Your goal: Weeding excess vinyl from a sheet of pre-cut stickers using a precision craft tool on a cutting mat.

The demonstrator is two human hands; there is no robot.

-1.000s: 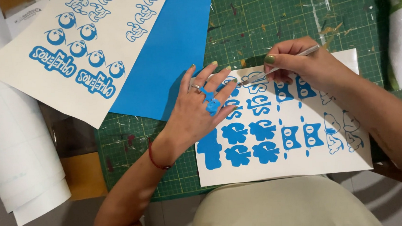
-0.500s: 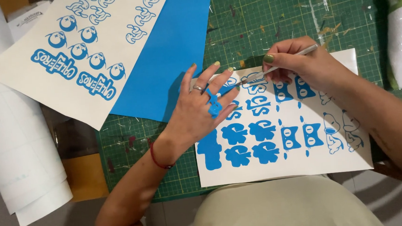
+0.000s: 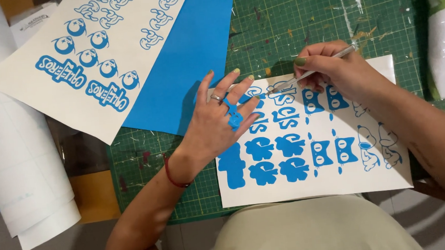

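Left hand flat, fingers splayed on sticker sheet — right hand pinching weeding tool.

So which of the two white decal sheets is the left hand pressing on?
The near sheet under the left hand, with blue clover shapes; the other sheet lies untouched, far left.

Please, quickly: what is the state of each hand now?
Left hand: open, fingers spread flat on the vinyl sticker sheet.
Right hand: closed, holding a thin weeding tool.
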